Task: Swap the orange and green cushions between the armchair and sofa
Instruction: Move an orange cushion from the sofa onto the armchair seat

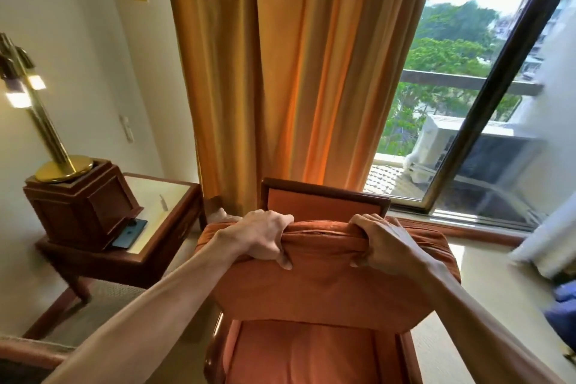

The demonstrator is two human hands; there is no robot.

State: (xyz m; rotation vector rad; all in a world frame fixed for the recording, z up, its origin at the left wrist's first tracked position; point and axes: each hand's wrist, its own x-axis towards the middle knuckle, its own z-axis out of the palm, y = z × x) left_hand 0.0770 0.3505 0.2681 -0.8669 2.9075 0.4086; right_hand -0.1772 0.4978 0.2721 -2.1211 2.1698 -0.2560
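Observation:
I hold an orange cushion (327,287) upright in front of me, above the seat of the orange armchair (311,355). My left hand (261,240) grips its top edge on the left, and my right hand (386,246) grips the top edge on the right, bunching the fabric. The armchair's wooden-framed backrest (324,203) shows just behind the cushion. No green cushion or sofa is clearly in view.
A wooden side table (149,237) stands left of the armchair, bearing a wooden box with a brass lamp (59,162) and a dark phone (131,232). Orange curtains (280,72) hang behind the chair. A large window (467,103) fills the right side.

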